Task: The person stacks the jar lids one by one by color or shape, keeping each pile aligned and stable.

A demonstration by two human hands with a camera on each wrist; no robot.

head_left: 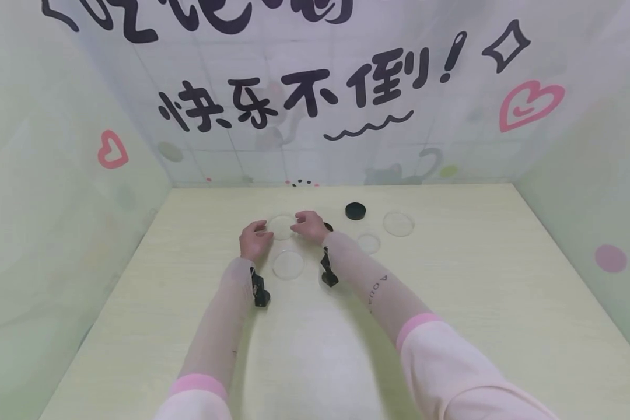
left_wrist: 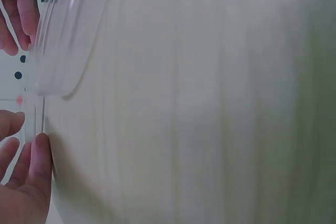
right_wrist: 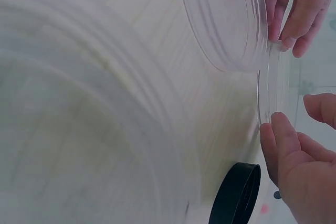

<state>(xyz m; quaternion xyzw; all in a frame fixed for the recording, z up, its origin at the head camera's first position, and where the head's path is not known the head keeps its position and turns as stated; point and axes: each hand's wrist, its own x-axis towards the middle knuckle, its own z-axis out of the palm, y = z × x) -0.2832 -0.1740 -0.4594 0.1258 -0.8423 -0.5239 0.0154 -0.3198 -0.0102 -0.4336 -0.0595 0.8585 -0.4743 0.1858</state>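
Note:
Several clear, shallow round dishes lie on the table. My left hand (head_left: pixel 254 240) is at the left edge of the farther dish (head_left: pixel 282 228), its fingertips touching the rim. At the right edge of that same dish is my right hand (head_left: pixel 311 226), fingers also at its side wall (right_wrist: pixel 273 90). Neither hand visibly curls round it. Just nearer to me lies another clear dish (head_left: pixel 289 265), seen close in the left wrist view as a ridged disc (left_wrist: pixel 79 35). A black round lid (right_wrist: pixel 236 192) stands near the right hand, mostly hidden by the wrist in the head view.
Right of the hands are a second black round lid (head_left: pixel 355 210), a smaller-looking clear dish (head_left: pixel 368 244) and a larger clear dish (head_left: pixel 398 224). A printed cloth wall (head_left: pixel 294 157) closes the table's back, and pale side walls flank it.

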